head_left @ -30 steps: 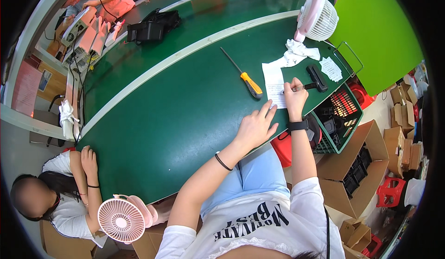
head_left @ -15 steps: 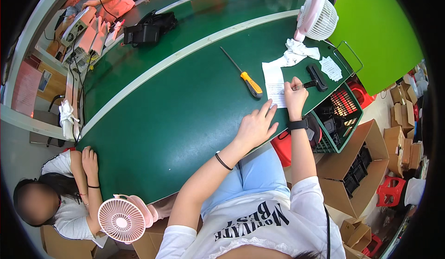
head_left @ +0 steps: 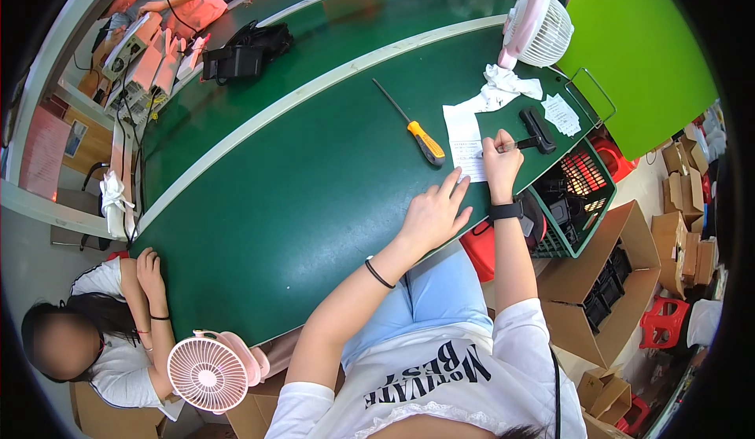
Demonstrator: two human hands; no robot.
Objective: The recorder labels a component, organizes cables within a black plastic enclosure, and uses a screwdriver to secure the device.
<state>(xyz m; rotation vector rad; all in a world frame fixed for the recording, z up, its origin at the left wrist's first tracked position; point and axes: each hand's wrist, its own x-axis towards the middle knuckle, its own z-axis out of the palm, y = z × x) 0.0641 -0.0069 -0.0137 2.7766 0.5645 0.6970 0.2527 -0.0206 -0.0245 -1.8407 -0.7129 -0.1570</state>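
A printed paper slip lies on the green table. My left hand rests flat beside it, fingers apart, with fingertips on the slip's near edge. Closed in a writing grip, my right hand holds a thin dark pen at the slip's right edge; the fingers hide most of the pen. Just right of that hand lies a black T-shaped part. A screwdriver with a yellow and black handle lies left of the slip.
White cloth gloves, more slips and a pink fan occupy the far right. A green crate and cardboard box stand below the right edge. Another person sits at lower left behind a second fan.
The black bag-like item on the far strip has shifted slightly left. My hands have barely moved; the slip's far end has shifted slightly left.
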